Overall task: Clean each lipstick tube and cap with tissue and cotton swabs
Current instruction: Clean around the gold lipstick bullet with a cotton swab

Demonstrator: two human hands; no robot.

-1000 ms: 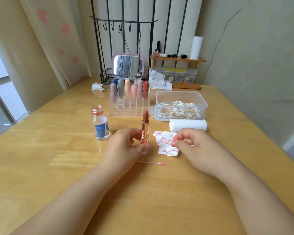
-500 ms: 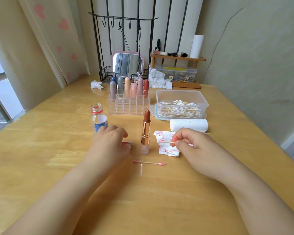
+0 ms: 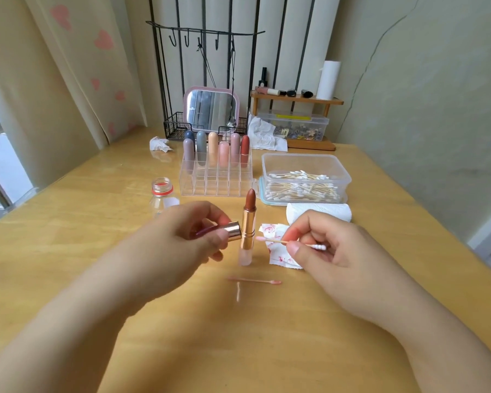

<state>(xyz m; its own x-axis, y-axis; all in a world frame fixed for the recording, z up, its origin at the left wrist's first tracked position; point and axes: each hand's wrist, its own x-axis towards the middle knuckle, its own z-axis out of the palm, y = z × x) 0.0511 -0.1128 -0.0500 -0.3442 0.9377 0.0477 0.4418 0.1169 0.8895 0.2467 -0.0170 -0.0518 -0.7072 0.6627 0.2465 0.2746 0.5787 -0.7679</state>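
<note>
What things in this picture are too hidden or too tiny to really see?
Head view only:
- Rose-gold rimmed lipstick cap: mostly hidden inside the left hand.
- Small clear bottle with red neck ring: its lower part sits behind that hand.
- Red-stained white tissue: partly covered by the right hand.
- Clear lidded box on the wooden shelf: contents too small to identify.

My desk is glossy varnished wood. The lipstick tube has a shiny rose-gold metal collar over a frosted, probably plastic, base. The cotton swab stick looks wooden; the stained tissue is soft paper.
</note>
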